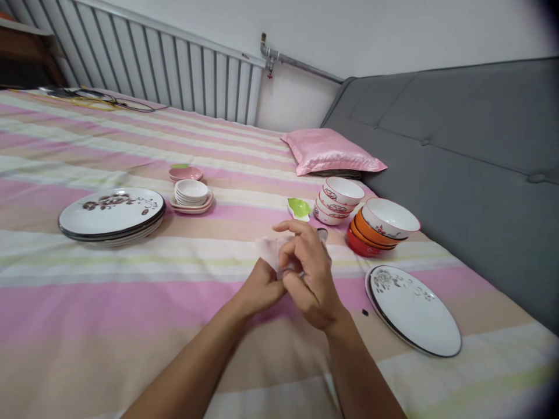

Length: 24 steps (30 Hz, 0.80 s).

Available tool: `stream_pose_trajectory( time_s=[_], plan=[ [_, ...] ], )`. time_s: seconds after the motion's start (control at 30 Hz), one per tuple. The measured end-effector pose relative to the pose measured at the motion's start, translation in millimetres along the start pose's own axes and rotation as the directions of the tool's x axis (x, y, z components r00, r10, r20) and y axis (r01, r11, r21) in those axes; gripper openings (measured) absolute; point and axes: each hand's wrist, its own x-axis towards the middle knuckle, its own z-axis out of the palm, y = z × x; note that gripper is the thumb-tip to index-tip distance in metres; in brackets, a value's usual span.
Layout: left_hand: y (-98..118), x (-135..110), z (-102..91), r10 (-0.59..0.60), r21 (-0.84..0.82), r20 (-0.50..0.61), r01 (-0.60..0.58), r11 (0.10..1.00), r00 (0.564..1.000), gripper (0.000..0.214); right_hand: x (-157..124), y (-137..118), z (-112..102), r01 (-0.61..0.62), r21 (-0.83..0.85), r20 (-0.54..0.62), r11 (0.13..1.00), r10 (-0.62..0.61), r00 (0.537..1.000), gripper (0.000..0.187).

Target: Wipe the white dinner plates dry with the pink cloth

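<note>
In the middle of the view my two hands meet above the striped bedsheet. My left hand (pixel 264 285) is closed on a thin, pale pinkish-white cloth or tissue (pixel 269 249), which is blurred. My right hand (pixel 312 273) is curled over the same spot, thumb and fingers bent toward the left hand. Past its knuckles shows a small grey rounded end (pixel 322 234) of something the hand mostly hides; its kind I cannot make out. Just beyond the fingers lies a green leaf-shaped dish (pixel 299 208).
Plates (pixel 111 212) are stacked at left, near small white bowls (pixel 191 191) and pink dishes (pixel 186 173). At right stand patterned bowls (pixel 338 201), orange and red bowls (pixel 375 233) and oval plates (pixel 414 311). A pink pillow (pixel 332 150) lies by the grey headboard (pixel 458 122).
</note>
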Motion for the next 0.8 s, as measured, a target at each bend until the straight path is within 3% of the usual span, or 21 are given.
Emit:
stream_pose_trajectory(
  time_s=[0.1, 0.2, 0.43, 0.6, 0.8],
  plan=[
    [1.0, 1.6, -3.5, 0.085, 0.235, 0.131, -0.114, 0.965, 0.988, 0.021, 1.1, 5.8, -4.1, 0.046, -0.042, 0.016, 0.998, -0.045, 0.999, 0.021],
    [-2.0, 4.2, -6.1, 0.088, 0.355, 0.18, -0.148, 0.923, 0.98, 0.019, 1.9, 10.3, -6.7, 0.108, -0.161, 0.066, 0.981, -0.098, 0.993, 0.026],
    [-9.5, 7.2, -6.9, 0.115, 0.333, 0.276, -0.207, 0.92, 0.954, 0.015, 2.7, 17.0, -8.6, 0.142, -0.356, 0.116, 0.924, -0.107, 0.988, 0.013],
    [-9.1, 6.4, -6.5, 0.121, 0.393, 0.295, -0.236, 0.889, 0.948, 0.007, 2.0, 23.4, -5.3, 0.123, -0.442, 0.065, 0.888, -0.105, 0.992, 0.015],
    [-5.9, 5.8, -4.6, 0.15, 0.452, 0.371, -0.319, 0.833, 0.917, 0.012, -1.1, 31.0, -6.2, 0.034, -0.442, -0.108, 0.896, -0.091, 0.99, 0.016]
  ],
)
